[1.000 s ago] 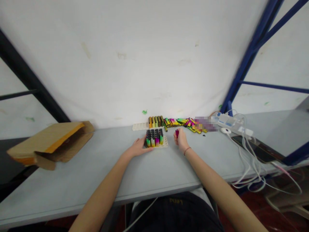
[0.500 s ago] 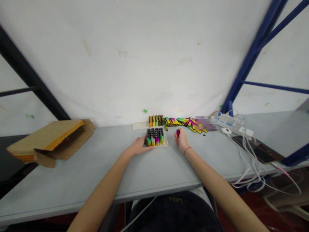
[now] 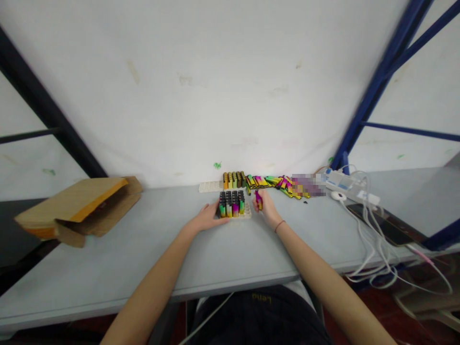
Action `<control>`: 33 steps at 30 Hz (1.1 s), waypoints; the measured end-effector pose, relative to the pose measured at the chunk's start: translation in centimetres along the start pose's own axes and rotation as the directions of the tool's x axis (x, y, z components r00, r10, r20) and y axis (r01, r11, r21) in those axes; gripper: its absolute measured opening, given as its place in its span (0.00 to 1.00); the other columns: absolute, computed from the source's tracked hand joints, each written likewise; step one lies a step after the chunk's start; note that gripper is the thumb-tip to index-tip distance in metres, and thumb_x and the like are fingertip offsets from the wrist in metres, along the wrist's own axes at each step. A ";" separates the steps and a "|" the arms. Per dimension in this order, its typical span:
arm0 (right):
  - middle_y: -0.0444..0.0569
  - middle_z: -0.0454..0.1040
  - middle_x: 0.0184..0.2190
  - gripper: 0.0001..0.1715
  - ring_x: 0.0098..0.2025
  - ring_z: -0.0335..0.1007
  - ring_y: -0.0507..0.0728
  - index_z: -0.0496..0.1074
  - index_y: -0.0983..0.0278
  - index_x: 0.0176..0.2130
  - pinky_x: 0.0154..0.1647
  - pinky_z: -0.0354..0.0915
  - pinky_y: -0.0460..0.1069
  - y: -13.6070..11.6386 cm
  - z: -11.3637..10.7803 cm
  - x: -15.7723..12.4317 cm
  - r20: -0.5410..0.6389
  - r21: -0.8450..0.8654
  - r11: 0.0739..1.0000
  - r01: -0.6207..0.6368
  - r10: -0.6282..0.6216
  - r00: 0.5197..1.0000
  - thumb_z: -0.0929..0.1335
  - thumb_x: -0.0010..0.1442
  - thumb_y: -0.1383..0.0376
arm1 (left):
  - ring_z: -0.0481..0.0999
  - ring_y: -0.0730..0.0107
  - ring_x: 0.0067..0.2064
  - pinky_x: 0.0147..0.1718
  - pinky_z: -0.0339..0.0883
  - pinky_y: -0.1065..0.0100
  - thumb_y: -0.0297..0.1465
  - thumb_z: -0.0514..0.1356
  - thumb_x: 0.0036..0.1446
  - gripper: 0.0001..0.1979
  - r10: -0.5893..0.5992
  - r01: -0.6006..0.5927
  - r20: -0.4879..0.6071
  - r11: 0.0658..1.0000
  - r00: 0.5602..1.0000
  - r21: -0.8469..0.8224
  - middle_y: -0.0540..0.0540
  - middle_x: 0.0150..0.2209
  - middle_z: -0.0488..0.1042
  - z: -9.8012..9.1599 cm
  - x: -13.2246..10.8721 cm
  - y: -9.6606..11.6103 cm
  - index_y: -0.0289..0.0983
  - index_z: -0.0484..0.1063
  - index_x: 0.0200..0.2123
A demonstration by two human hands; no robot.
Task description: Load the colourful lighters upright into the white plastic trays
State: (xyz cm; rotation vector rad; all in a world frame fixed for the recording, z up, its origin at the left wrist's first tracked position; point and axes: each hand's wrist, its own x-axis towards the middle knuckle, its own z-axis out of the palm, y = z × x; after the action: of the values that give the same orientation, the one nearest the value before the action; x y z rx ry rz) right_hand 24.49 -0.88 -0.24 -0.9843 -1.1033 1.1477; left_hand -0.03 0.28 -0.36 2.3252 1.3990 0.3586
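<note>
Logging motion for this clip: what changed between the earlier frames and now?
The right hand moved left, closer to the front tray, turning so more of the purple lighter in its grip shows. Nothing visibly let go. The left hand stayed at the tray's left side; rear tray and lighter pile look unchanged.

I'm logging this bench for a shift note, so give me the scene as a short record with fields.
Left grip: spread at the left end of the front tray
Right grip: closed on a magenta-and-yellow lighter, right of that tray
Front tray contents: upright black-topped lighters; holes show at its right end
Rear tray: holes show left of upright lighters
Loose pile: lighters lying right of those
Far left: open cardboard box
Right: power strip
</note>
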 end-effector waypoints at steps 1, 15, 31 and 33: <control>0.36 0.62 0.16 0.21 0.19 0.57 0.51 0.59 0.59 0.33 0.22 0.56 0.45 0.0 0.0 -0.1 0.003 -0.049 0.996 0.068 -0.068 0.998 0.64 0.57 0.45 | 0.56 0.45 0.70 0.68 0.42 0.44 0.53 0.60 0.53 0.46 -0.006 0.006 0.003 1.000 1.000 -0.001 0.38 0.70 0.57 0.0 0.0 0.1 0.38 0.53 0.69; 0.50 0.78 0.36 0.23 0.37 0.74 0.57 0.75 0.63 0.40 0.42 0.70 0.53 -0.3 -0.9 -0.4 0.176 -0.225 0.930 0.289 -0.253 0.951 0.73 0.52 0.49 | 0.57 0.44 0.69 0.67 0.45 0.44 0.55 0.58 0.53 0.48 0.003 -0.003 0.002 1.000 1.000 0.001 0.37 0.69 0.58 -0.1 -0.1 0.2 0.37 0.51 0.70; 0.47 0.77 0.31 0.20 0.35 0.76 0.57 0.71 0.61 0.38 0.39 0.71 0.52 0.6 -1.1 -0.2 0.292 -0.332 0.866 0.374 -0.283 0.914 0.74 0.52 0.52 | 0.57 0.42 0.69 0.67 0.43 0.42 0.55 0.58 0.53 0.46 0.006 -0.006 0.005 1.000 1.000 0.013 0.36 0.69 0.58 0.1 0.0 0.0 0.37 0.53 0.69; 0.47 0.77 0.31 0.20 0.34 0.75 0.56 0.72 0.62 0.38 0.39 0.71 0.52 0.6 -1.1 -0.3 0.298 -0.350 0.854 0.384 -0.287 0.910 0.74 0.53 0.52 | 0.57 0.43 0.69 0.68 0.43 0.43 0.55 0.58 0.53 0.47 0.008 -0.008 0.008 1.000 1.000 0.015 0.36 0.69 0.58 0.1 0.0 0.0 0.36 0.52 0.69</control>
State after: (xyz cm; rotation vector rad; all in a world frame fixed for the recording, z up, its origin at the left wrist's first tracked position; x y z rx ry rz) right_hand 25.41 -1.13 -1.05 -0.9247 -1.6832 0.7715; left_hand -0.01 0.29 -0.47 2.3423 1.3938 0.3422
